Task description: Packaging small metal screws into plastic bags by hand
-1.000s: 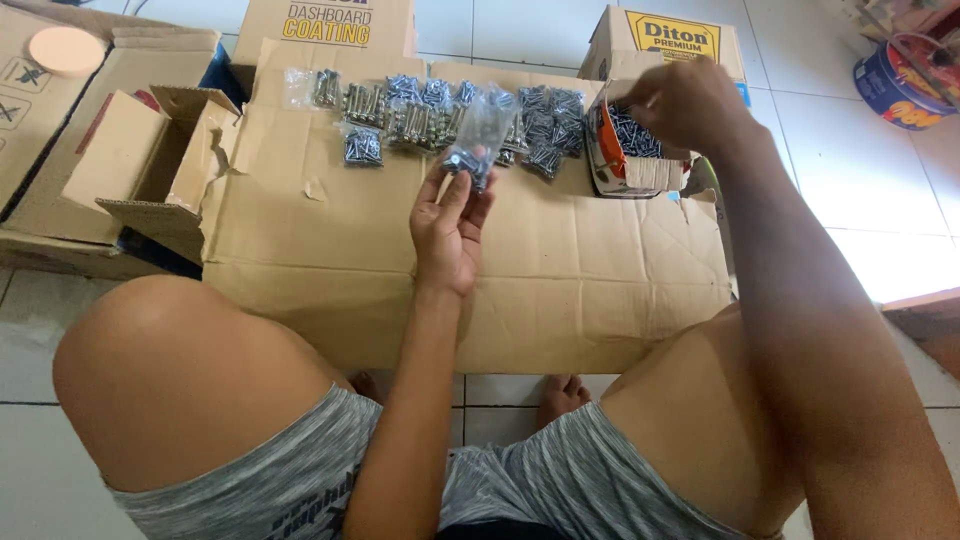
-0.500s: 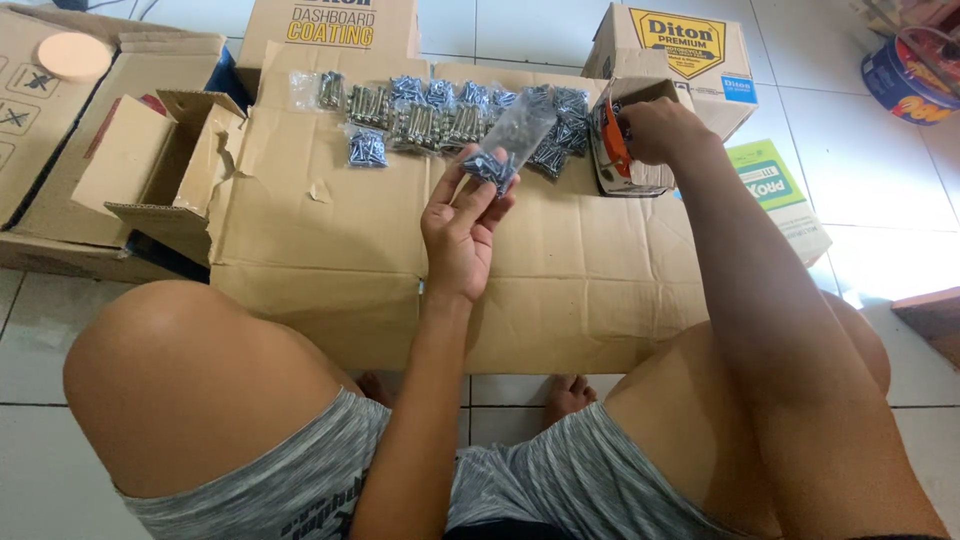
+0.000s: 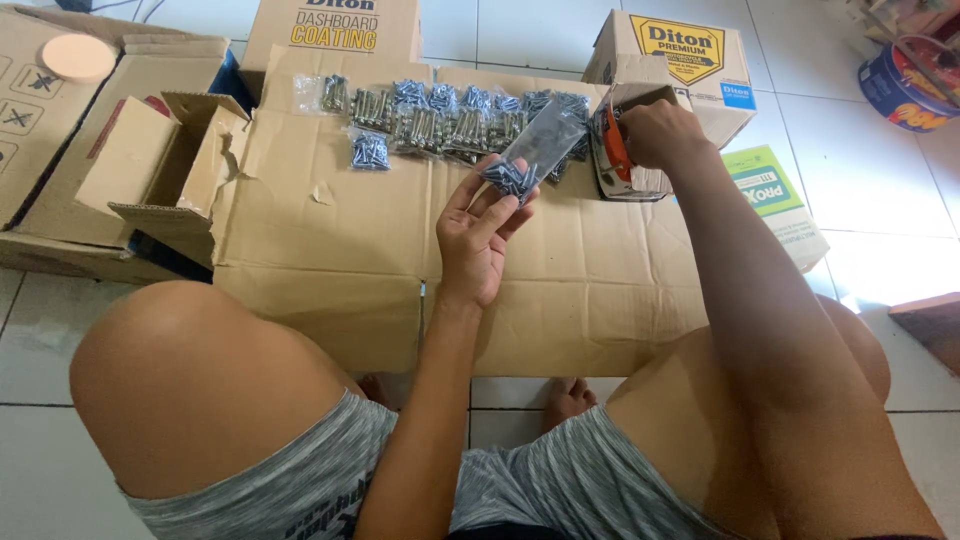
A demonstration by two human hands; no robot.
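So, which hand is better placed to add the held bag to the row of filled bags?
Left. The left hand already holds the small bag just before the row; the right hand is at the small box.

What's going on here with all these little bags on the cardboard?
A person sits on a tiled floor with flattened cardboard in front of their knees. The left hand holds up a small clear bag of screws. The right hand rests on an orange-and-white tool beside a small open box. A row of filled screw bags lies along the far edge.
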